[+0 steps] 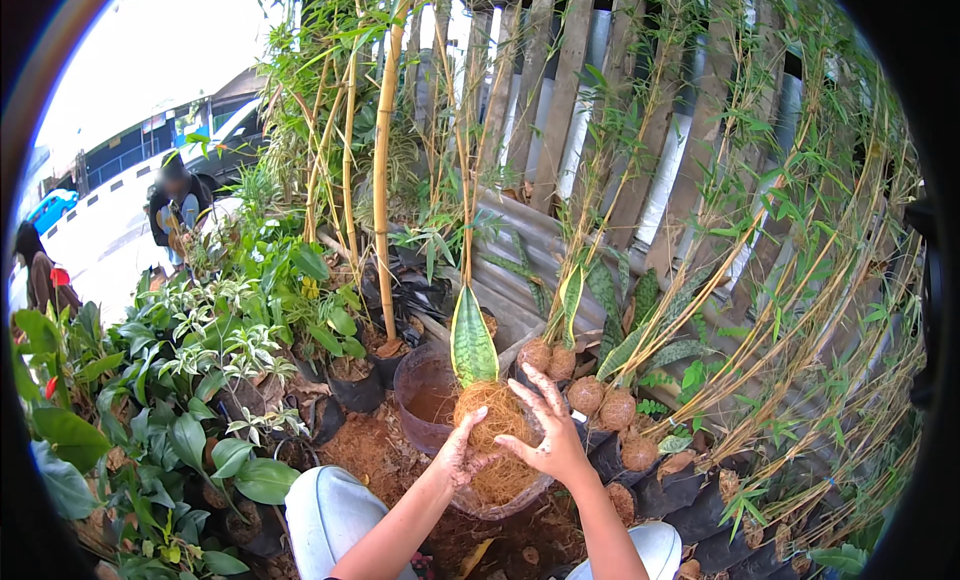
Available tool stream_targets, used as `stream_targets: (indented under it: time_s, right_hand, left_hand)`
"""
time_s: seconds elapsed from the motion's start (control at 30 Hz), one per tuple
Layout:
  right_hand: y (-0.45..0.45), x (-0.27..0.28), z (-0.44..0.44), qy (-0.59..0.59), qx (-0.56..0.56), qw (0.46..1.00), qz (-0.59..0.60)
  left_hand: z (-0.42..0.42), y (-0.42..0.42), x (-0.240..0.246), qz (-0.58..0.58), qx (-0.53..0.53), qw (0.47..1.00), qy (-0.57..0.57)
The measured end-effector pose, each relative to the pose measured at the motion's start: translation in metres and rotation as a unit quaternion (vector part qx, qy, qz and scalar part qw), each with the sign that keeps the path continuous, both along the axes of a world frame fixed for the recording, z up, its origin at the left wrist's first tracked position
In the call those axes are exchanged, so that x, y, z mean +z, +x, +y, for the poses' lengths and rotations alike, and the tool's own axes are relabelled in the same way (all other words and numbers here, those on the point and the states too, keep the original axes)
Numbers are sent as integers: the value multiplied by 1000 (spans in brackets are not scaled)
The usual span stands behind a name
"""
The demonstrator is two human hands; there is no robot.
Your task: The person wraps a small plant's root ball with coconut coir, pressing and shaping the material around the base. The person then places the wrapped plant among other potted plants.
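Upright in front of me is a snake plant leaf with yellow edges (474, 340), its base wrapped in a ball of brown coconut fibre (491, 407). Beneath the ball, more loose fibre (502, 479) lies in a round tub (510, 511). My left hand (463, 452), soiled at the fingers, rests against the ball's lower left side. My right hand (544, 422) is spread at its right side, fingers apart and also dirty. Behind and to the left stands a purplish plastic tub (409, 400) with brown contents. Both hands are between my knees.
Several round fibre balls (619, 409) lie to the right beside black plant bags (660, 497). Leafy potted plants (187, 437) crowd the left. Bamboo stems (386, 167) and a wooden slat fence (562, 92) stand behind. A person (176, 205) crouches at upper left; another person (45, 272) is at the far left.
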State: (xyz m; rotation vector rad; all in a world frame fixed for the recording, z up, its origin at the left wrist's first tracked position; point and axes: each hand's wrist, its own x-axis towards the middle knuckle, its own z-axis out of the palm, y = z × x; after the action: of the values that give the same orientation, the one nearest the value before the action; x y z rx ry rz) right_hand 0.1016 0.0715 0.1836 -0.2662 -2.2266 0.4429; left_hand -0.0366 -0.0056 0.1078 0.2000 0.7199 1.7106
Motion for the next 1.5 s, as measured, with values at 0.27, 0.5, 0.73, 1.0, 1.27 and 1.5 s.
stream_targets:
  time_s: [0.27,0.5,0.73,1.0,1.27,1.5]
  right_hand:
    - [-8,-16,5,-84,7,996,4]
    - [-17,-50,12,-324,34,942,78]
    - [-19,-65,23,-373,92,920,81]
    - [-17,-88,46,-408,78,909,20]
    - [-2,-90,77,-549,-40,823,142]
    - [-14,-48,12,-4,-35,990,133]
  left_hand:
    - [-6,-8,12,-37,10,999,0]
    - [-7,-17,15,-136,30,988,60]
    - [-9,-23,13,-110,-49,988,99]
    - [-6,-19,9,-166,-46,978,118]
    - [0,-22,6,-249,62,964,75]
    - [-5,-6,14,-105,62,990,71]
